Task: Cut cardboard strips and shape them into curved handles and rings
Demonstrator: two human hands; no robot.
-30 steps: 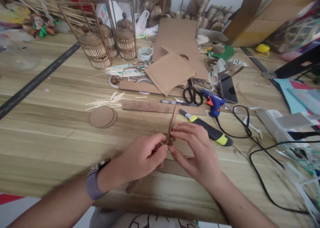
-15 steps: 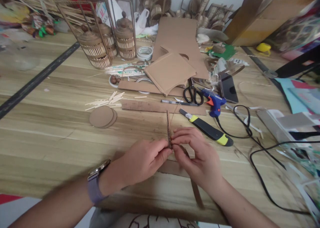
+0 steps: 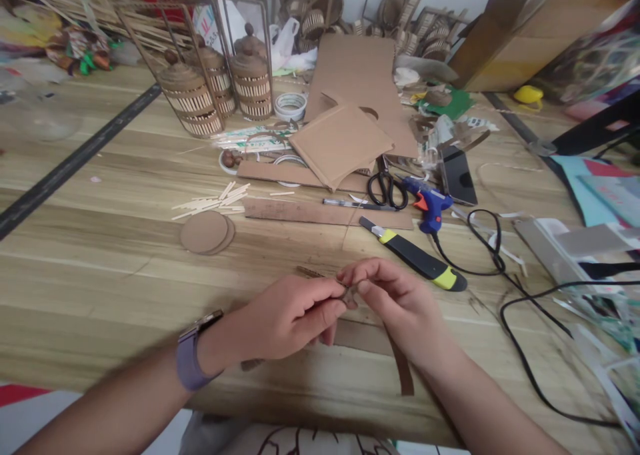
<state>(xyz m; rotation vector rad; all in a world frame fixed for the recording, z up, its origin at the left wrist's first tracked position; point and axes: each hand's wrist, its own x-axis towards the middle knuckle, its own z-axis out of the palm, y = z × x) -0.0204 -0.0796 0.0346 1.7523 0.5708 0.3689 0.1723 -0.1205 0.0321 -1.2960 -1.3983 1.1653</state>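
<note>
My left hand (image 3: 295,315), with a watch on its wrist, is closed on a thin piece of cardboard (image 3: 309,271), whose edge sticks out beyond the knuckles. Most of that piece is hidden by the fingers. My right hand (image 3: 395,302) meets the left one and pinches a brown paper strip (image 3: 401,368) at the cardboard's near end. The strip's tail hangs down below the right palm. Under both hands a flat cardboard strip (image 3: 363,337) lies on the table. The utility knife (image 3: 417,255) rests just beyond my right hand.
Cardboard discs (image 3: 204,232) and thin wooden sticks (image 3: 213,203) lie at left. Further back are scissors (image 3: 387,190), a blue glue gun (image 3: 429,205) with its cord, a pen (image 3: 345,204) and cardboard sheets (image 3: 343,142). Lantern-like models (image 3: 187,98) stand at back left.
The cardboard piece has turned from pointing away from me to pointing left. The right fingers have shifted slightly right, and the strip's tail has swung a little right.
</note>
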